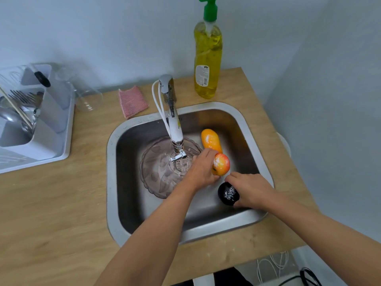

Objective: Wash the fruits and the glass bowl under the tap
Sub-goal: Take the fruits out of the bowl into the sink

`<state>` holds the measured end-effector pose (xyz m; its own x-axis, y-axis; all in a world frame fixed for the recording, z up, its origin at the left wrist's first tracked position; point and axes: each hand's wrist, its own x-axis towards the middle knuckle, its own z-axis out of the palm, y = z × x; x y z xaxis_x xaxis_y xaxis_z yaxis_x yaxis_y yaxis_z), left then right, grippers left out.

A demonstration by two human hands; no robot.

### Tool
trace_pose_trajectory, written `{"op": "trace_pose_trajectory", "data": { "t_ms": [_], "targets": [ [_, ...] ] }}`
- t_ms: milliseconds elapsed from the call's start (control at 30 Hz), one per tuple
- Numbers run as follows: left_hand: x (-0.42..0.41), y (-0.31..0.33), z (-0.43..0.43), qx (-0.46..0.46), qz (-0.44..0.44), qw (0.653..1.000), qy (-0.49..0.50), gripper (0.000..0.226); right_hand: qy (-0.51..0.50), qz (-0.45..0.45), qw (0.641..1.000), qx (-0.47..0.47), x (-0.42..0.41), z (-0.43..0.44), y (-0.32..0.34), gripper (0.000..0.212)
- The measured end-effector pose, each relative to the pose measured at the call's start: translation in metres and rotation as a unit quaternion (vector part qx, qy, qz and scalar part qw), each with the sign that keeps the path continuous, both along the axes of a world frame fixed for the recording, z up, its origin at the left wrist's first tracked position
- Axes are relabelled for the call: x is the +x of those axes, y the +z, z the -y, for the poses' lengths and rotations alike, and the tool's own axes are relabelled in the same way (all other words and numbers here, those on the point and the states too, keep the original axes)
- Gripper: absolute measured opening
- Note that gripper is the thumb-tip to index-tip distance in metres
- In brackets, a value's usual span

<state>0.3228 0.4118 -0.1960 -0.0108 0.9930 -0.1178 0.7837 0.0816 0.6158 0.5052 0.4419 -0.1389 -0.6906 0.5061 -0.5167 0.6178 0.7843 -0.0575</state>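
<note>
Apple (221,164): frame centre, in my left hand (203,170), fingers curled round it, just right of the tap (178,141) nozzle.
Dark fruit (228,194): lower right, gripped by my right hand (251,190).
Bowl (156,172): under the nozzle, in the sink (243,141).
Next move: I reckon the apple goes left, under the nozzle.

Orange mango (210,140), red-yellow apple (221,164), black avocado (227,194)
</note>
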Motion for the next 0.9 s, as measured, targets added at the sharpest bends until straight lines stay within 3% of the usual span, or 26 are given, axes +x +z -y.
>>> {"op": "trace_pose_trajectory", "data": {
  "t_ms": [500,733,900],
  "targets": [
    [0.012,-0.023,-0.019,-0.041,-0.07,0.996,-0.037,0.07,0.013,0.072,0.996,-0.041,-0.014,-0.01,-0.015,0.074],
    [0.01,-0.024,-0.019,-0.052,-0.055,0.997,-0.029,0.076,-0.009,0.074,0.996,-0.051,-0.016,-0.009,-0.011,0.084],
    [0.007,-0.025,-0.019,-0.057,-0.041,0.997,-0.031,0.076,-0.035,0.099,0.993,-0.063,-0.018,-0.009,-0.007,0.075]
  ]
}}
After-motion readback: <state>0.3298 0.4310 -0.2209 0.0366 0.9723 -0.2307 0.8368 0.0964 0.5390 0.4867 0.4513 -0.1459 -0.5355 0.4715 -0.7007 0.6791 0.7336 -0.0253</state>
